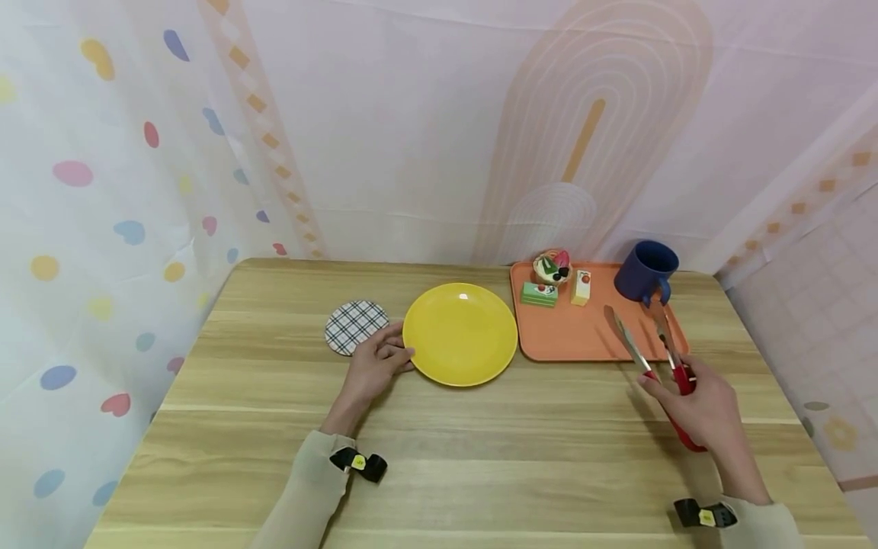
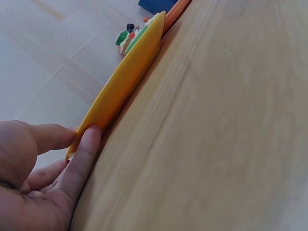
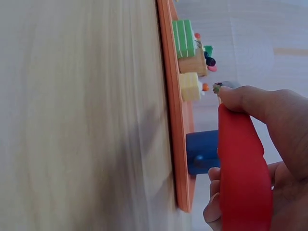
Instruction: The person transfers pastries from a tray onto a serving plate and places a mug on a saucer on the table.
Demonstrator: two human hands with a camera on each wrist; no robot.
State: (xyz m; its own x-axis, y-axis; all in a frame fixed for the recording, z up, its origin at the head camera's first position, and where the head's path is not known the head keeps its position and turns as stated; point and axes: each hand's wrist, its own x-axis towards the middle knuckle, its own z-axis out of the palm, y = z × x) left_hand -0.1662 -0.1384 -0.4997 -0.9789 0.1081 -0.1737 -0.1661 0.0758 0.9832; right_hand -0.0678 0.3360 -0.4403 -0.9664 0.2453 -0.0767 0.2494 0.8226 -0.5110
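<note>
Two grips: we're seeing left hand (image 1: 373,367) pinching yellow plate (image 1: 459,335) beside tray (image 1: 569,332) | right hand (image 1: 706,404) holding spread tongs (image 1: 635,352) over it | mug (image 1: 643,271) could be tipping if tongs are catching its handle

three pastries (image 1: 539,296); one each: plate (image 1: 459,334), tongs (image 3: 243,168), tray (image 1: 583,335), mug (image 1: 640,276), coaster (image 1: 353,324)

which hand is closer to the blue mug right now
Right. The right hand, holding the tongs, is on the near side of the blue mug, slightly to its right; the left hand is well off to the mug's left, pinching the rim of the yellow plate.
</note>
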